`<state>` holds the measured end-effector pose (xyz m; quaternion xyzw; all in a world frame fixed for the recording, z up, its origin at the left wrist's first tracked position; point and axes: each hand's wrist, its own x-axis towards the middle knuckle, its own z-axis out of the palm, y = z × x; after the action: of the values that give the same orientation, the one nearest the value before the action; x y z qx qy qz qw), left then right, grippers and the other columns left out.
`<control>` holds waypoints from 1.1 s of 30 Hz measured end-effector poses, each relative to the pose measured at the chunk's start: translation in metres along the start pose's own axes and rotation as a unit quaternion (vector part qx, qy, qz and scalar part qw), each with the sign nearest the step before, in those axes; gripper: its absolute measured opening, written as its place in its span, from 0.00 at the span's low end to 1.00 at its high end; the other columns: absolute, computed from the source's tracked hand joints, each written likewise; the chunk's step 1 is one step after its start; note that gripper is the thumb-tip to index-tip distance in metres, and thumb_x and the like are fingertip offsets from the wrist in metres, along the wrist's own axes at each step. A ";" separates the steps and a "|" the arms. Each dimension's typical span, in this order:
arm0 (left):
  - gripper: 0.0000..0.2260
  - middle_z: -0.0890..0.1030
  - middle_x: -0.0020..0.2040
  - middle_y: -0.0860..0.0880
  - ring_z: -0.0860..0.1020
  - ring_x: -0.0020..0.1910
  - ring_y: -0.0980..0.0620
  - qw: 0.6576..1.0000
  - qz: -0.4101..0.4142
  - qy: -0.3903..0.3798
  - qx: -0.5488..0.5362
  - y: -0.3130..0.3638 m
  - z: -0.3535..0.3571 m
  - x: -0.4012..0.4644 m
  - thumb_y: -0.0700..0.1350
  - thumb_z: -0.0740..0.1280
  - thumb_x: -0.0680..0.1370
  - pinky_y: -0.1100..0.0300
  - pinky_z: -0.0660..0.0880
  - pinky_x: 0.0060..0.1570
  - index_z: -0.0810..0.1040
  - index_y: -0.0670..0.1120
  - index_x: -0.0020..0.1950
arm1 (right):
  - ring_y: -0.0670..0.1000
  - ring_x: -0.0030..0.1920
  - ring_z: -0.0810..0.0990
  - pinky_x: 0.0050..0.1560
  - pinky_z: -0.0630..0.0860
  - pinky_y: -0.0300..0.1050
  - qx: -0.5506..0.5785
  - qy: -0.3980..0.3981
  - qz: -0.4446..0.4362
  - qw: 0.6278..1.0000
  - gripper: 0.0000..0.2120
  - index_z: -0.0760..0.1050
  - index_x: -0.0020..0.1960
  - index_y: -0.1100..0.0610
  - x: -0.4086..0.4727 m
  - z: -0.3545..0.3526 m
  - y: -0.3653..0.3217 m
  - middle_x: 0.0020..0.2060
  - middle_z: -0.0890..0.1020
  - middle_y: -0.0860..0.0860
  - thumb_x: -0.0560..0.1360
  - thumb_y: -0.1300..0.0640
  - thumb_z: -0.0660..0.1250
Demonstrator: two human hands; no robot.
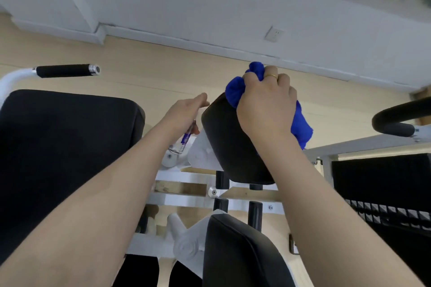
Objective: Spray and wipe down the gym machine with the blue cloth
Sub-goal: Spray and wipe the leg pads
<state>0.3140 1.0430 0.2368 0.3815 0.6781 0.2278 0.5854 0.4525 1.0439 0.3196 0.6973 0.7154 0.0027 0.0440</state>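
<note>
My right hand (265,105) grips the bunched blue cloth (235,89) and presses it on the top far end of a black padded roller (224,142) of the gym machine. Part of the cloth hangs out on the right of my wrist. My left hand (184,113) holds a small clear spray bottle (184,141) with a blue label, just left of the roller, with the fingers stretched toward the roller's end. The bottle's top is hidden under the hand.
A wide black pad (65,147) lies on the left, with a black-gripped handle (65,70) above it. A black seat pad (240,254) is at the bottom centre. White frame bars (184,198) cross the middle. A weight stack (384,200) and a curved black handle (396,121) stand right.
</note>
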 end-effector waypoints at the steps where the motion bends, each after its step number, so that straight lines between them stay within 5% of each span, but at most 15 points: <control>1: 0.16 0.81 0.45 0.38 0.76 0.31 0.47 1.000 0.007 0.006 0.008 -0.006 -0.010 0.002 0.58 0.54 0.77 0.58 0.70 0.36 0.77 0.54 0.53 | 0.60 0.58 0.67 0.54 0.63 0.52 -0.037 -0.006 -0.010 0.999 0.15 0.70 0.60 0.59 0.006 0.001 -0.007 0.60 0.69 0.59 0.75 0.62 0.54; 6: 0.20 0.80 0.45 0.47 0.77 0.30 0.50 1.000 0.011 0.018 -0.007 -0.041 -0.052 0.015 0.59 0.58 0.77 0.57 0.69 0.38 0.75 0.51 0.62 | 0.58 0.55 0.68 0.55 0.63 0.53 -0.190 -0.125 -0.054 0.972 0.15 0.74 0.56 0.57 0.041 0.044 -0.045 0.55 0.72 0.57 0.75 0.59 0.53; 13: 0.16 0.79 0.55 0.56 0.74 0.26 0.51 0.996 0.023 -0.011 -0.090 -0.062 -0.091 0.039 0.56 0.56 0.79 0.58 0.71 0.38 0.77 0.49 0.57 | 0.57 0.60 0.68 0.61 0.65 0.50 -0.349 -0.359 -0.168 0.849 0.15 0.72 0.62 0.57 0.033 0.154 -0.067 0.60 0.72 0.56 0.77 0.58 0.56; 18: 0.14 0.82 0.50 0.49 0.74 0.26 0.52 0.995 0.032 -0.050 -0.077 -0.065 -0.091 0.046 0.58 0.58 0.78 0.55 0.69 0.40 0.78 0.51 0.49 | 0.52 0.53 0.72 0.47 0.67 0.35 -0.296 -0.426 -0.017 0.855 0.14 0.74 0.59 0.58 0.064 0.141 -0.032 0.57 0.76 0.55 0.76 0.59 0.59; 22: 0.15 0.80 0.49 0.57 0.74 0.25 0.55 0.995 0.056 -0.062 -0.062 -0.068 -0.089 0.046 0.58 0.58 0.79 0.56 0.67 0.41 0.78 0.50 0.52 | 0.55 0.53 0.73 0.53 0.66 0.49 -0.339 -0.473 0.067 0.810 0.07 0.74 0.51 0.54 0.079 0.118 -0.003 0.54 0.76 0.52 0.77 0.59 0.58; 27: 0.16 0.81 0.50 0.54 0.75 0.27 0.53 0.995 0.051 -0.046 -0.068 -0.072 -0.087 0.050 0.59 0.58 0.78 0.56 0.68 0.40 0.78 0.51 0.51 | 0.58 0.61 0.72 0.54 0.68 0.48 -0.278 -0.353 -0.097 0.888 0.16 0.72 0.63 0.56 0.067 0.160 -0.035 0.61 0.72 0.54 0.77 0.58 0.56; 30: 0.17 0.82 0.50 0.49 0.76 0.29 0.51 0.996 0.044 -0.035 -0.066 -0.072 -0.084 0.051 0.60 0.58 0.77 0.56 0.68 0.41 0.79 0.50 0.51 | 0.57 0.60 0.71 0.50 0.68 0.47 -0.267 -0.348 -0.213 0.873 0.15 0.71 0.64 0.56 0.062 0.166 -0.056 0.61 0.71 0.54 0.78 0.59 0.56; 33: 0.16 0.80 0.51 0.55 0.75 0.27 0.52 0.996 0.043 -0.031 -0.070 -0.065 -0.075 0.047 0.57 0.57 0.79 0.57 0.68 0.41 0.78 0.49 0.53 | 0.60 0.61 0.69 0.59 0.65 0.51 -0.330 -0.239 -0.170 0.897 0.16 0.72 0.64 0.57 0.069 0.137 -0.053 0.62 0.70 0.56 0.79 0.59 0.53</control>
<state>0.2243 1.0508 0.1742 0.3753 0.6251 0.2880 0.6208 0.4070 1.1038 0.1756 0.4898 0.7491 0.0646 0.4414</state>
